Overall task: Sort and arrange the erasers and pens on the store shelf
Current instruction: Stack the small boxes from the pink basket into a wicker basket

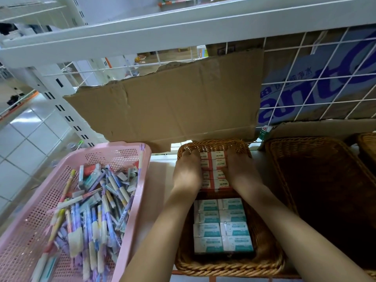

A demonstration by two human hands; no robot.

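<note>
Spanning the frame, a white metal store shelf (160, 169) carries three baskets side by side, backed by a torn sheet of brown corrugated cardboard (173, 102) that leans along its rear edge, with a blue-printed carton (335, 64) beyond the wire grid at the rear right. Toward the shelf's right edge sits a large dark woven wicker basket (272, 159). At the left edge, a pink perforated plastic basket (114, 155) holds a loose heap of pastel pens (97, 210) mixed with a few stray erasers. Between the two, at the middle of the shelf, a lighter tan wicker basket (223, 267) holds neat rows: teal-and-white boxed erasers (221, 226) in two columns toward the front edge, and red-and-white erasers marked 2B (215, 171) in two columns at the rear end. A person reaches into this basket with both bare arms; the left hand (187, 171) and right hand (240, 171) lie flat against opposite sides of the 2B block, fingers extended toward the basket's rear wall, pressing inward rather than curling round any single eraser.
</note>
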